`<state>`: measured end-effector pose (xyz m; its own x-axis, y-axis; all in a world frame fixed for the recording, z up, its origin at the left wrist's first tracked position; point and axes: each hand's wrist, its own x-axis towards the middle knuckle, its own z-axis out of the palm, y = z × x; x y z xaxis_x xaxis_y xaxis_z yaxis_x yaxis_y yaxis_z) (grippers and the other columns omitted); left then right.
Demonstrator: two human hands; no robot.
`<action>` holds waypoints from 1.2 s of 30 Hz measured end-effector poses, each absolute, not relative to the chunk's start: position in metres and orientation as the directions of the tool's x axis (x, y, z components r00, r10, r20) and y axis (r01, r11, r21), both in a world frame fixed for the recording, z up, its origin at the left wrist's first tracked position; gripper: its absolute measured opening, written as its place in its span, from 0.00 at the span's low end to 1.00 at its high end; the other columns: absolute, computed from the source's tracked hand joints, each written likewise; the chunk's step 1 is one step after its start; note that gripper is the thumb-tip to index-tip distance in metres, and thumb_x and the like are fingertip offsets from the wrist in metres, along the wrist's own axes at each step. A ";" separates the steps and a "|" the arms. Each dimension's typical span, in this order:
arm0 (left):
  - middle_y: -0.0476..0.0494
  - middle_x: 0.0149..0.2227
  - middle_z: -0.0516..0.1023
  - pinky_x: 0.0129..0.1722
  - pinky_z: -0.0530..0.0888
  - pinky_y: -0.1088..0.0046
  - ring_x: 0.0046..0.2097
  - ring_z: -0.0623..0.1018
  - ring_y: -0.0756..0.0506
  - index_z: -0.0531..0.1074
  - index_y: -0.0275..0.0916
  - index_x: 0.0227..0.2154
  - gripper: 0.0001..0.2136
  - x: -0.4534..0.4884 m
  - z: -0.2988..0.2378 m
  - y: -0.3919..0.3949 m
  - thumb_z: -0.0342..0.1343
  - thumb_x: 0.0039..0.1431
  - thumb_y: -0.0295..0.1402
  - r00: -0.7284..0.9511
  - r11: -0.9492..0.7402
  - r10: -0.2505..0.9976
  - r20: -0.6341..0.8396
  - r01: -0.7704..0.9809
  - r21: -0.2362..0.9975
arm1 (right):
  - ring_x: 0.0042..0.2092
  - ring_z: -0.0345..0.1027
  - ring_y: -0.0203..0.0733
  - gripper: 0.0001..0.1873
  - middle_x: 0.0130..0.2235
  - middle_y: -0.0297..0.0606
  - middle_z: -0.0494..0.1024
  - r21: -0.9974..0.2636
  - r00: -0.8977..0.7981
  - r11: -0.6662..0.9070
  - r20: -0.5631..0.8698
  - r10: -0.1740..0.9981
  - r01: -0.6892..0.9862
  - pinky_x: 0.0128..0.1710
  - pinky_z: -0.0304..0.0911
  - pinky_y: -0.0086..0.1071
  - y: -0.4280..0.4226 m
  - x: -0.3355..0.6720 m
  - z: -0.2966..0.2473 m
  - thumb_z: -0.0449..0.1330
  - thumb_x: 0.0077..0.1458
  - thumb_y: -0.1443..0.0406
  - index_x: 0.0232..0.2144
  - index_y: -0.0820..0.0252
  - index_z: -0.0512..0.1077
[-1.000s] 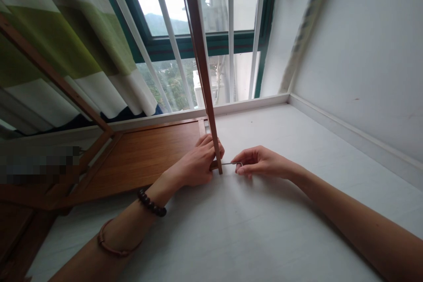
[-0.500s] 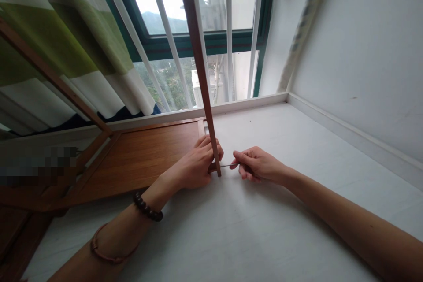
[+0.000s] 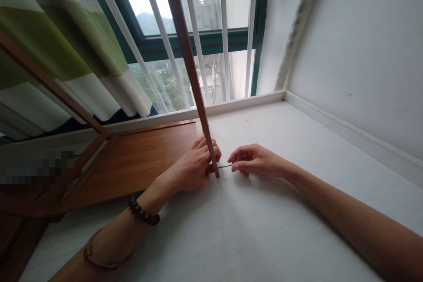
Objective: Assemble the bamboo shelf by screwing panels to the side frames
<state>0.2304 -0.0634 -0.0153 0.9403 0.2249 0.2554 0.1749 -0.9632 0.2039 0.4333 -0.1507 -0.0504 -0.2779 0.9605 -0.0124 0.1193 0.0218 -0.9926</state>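
My left hand [image 3: 193, 167] is wrapped round the foot of a slim brown wooden post [image 3: 191, 61], where it meets the end of a wooden frame with a flat panel [image 3: 152, 150]. Its fingertips curl past the post. From the post's right side a thin metal hex key [image 3: 225, 166] sticks out, its tip hidden at the post. The bent end of the key lies between the thumb and fingers of my right hand [image 3: 259, 159], which pinches it lightly just above the floor.
White floor [image 3: 257, 233] spreads below and right, bounded by a skirting board [image 3: 350, 141]. White railings [image 3: 224, 44] guard the window behind. A striped curtain [image 3: 66, 53] hangs at left beside another sloping wooden post [image 3: 53, 83].
The fingers of my right hand have changed position round the hex key, with the thumb now lower. My left hand keeps its hold on the post. The view has shifted slightly.
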 end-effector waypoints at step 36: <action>0.46 0.34 0.66 0.50 0.64 0.60 0.44 0.66 0.43 0.61 0.40 0.29 0.13 0.228 -0.018 -0.059 0.49 0.40 0.19 0.936 -0.962 0.245 0.254 0.201 0.187 | 0.27 0.71 0.34 0.21 0.28 0.39 0.78 -0.989 -0.213 -0.147 -0.147 0.966 0.018 0.24 0.67 0.25 -0.157 0.424 -0.045 0.67 0.43 0.56 0.36 0.66 0.73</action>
